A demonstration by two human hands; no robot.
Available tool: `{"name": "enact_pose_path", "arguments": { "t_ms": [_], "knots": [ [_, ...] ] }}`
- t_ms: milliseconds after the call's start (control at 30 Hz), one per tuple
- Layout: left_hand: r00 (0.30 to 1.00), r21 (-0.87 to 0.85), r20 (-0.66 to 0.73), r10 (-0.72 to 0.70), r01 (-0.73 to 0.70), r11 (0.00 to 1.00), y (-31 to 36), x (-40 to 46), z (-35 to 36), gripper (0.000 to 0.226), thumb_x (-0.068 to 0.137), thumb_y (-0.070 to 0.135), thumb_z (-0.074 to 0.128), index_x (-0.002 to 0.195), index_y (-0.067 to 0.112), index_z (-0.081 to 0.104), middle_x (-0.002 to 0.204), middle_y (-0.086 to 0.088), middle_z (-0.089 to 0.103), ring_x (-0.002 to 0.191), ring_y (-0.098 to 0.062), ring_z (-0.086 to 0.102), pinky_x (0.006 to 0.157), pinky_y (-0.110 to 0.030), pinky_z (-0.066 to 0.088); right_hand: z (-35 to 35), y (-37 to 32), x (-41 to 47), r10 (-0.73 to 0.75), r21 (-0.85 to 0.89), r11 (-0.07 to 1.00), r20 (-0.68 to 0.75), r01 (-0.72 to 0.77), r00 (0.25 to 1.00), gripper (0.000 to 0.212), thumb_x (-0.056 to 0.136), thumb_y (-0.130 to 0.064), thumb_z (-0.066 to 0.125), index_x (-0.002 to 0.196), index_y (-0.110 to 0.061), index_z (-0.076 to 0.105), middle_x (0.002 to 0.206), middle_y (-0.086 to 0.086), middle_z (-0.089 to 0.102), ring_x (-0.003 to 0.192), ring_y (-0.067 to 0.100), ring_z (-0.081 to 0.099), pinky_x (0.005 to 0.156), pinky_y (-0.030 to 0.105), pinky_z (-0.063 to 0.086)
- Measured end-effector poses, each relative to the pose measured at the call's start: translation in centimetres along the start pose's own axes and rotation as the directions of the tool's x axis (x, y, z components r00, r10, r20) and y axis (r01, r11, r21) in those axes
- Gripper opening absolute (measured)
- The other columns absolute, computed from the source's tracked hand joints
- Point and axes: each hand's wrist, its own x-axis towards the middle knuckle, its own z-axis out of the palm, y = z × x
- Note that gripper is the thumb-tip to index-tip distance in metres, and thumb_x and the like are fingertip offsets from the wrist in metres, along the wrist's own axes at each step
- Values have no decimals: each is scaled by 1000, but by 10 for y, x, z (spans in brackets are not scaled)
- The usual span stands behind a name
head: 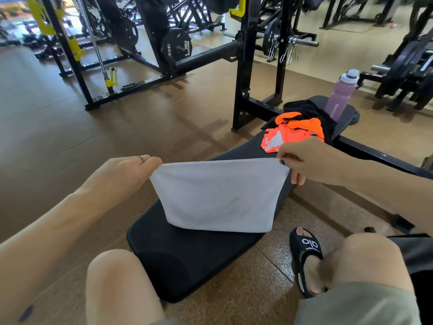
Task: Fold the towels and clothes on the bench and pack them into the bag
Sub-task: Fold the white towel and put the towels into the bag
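Note:
A white towel (220,195) hangs doubled over the black bench (187,261), its lower edge resting on the pad. My left hand (126,170) pinches the towel's upper left corner. My right hand (307,160) pinches the upper right corner. Farther along the bench lies an orange garment (293,134) on top of a black garment (311,111). No bag is in view.
A purple water bottle (339,95) stands at the bench's far end. A black rack upright (243,66) with a loaded barbell (271,41) rises behind the bench. My knees and a sandalled foot (304,261) flank the near end. Brown floor spreads to the left.

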Motion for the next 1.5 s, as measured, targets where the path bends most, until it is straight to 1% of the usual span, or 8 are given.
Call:
{"name": "enact_pose_path", "arguments": {
  "t_ms": [167, 433, 533, 600, 767, 1300, 1400, 1500],
  "knots": [
    [999, 193, 29, -17, 11, 981, -3, 40, -5, 34, 84, -7, 62, 106, 14, 48, 81, 0, 55, 67, -25, 61, 59, -38, 55, -11, -7, 65, 37, 41, 999, -110, -33, 993, 20, 102, -12, 45, 92, -15, 62, 64, -1, 72, 55, 7, 70, 72, 37, 60],
    [889, 218, -458, -22, 136, 966, -19, 66, -19, 20, 84, -5, 70, 99, 1, 60, 87, -19, 56, 62, -32, 48, 52, -36, 31, 5, 0, 87, -27, 137, 983, -553, 123, 833, 11, 97, -4, 47, 93, -8, 56, 78, 7, 69, 70, 22, 68, 66, 35, 51],
    [959, 58, -283, -4, 21, 998, 13, 34, 34, 16, 77, 3, 73, 89, 8, 63, 77, -7, 55, 67, -30, 52, 57, -32, 33, 73, 32, 59, -42, 40, 997, -465, 68, 884, 7, 95, -3, 52, 91, -5, 58, 82, 12, 62, 75, 33, 57, 68, 39, 39],
    [969, 112, -104, 224, -213, 971, 37, 11, 85, 28, 64, 4, 78, 87, 13, 65, 82, -7, 60, 72, -30, 58, 67, -36, 45, 122, 56, 42, -59, 17, 997, -342, 69, 938, 5, 93, -5, 53, 90, -8, 56, 87, 10, 59, 78, 33, 57, 71, 44, 46],
    [889, 96, 323, 325, -372, 923, 81, -33, 163, 39, 94, 8, 55, 132, 13, 50, 137, -8, 53, 119, -27, 55, 107, -39, 41, 211, 88, 1, -161, -219, 965, -69, 143, 984, 11, 92, -7, 64, 97, -16, 61, 109, 0, 61, 98, 24, 63, 78, 36, 54],
    [832, 43, 262, 490, -517, 855, 84, -70, 169, 34, 63, 16, 86, 91, 16, 65, 89, -2, 65, 72, -22, 61, 70, -33, 55, 228, 85, -29, -174, -355, 922, -12, 158, 985, 46, 62, -1, 87, 102, -16, 70, 122, 6, 67, 110, 26, 66, 88, 34, 58],
    [862, 3, 280, 422, -440, 898, 84, -65, 162, 22, 87, 44, 65, 92, 22, 64, 91, 1, 65, 76, -20, 62, 70, -35, 54, 220, 80, -24, -143, -322, 936, 25, 143, 989, 48, 52, 7, 80, 91, -17, 65, 113, 5, 65, 104, 28, 65, 87, 37, 56],
    [961, -80, 186, 205, -194, 978, 101, -34, 151, 58, 100, 59, 22, 115, 21, 64, 111, 0, 64, 97, -21, 65, 89, -38, 54, 211, 51, -2, -196, -239, 956, -82, 172, 977, 42, 64, 7, 66, 99, -15, 64, 115, 5, 64, 111, 30, 61, 102, 44, 48]
  ]
}}
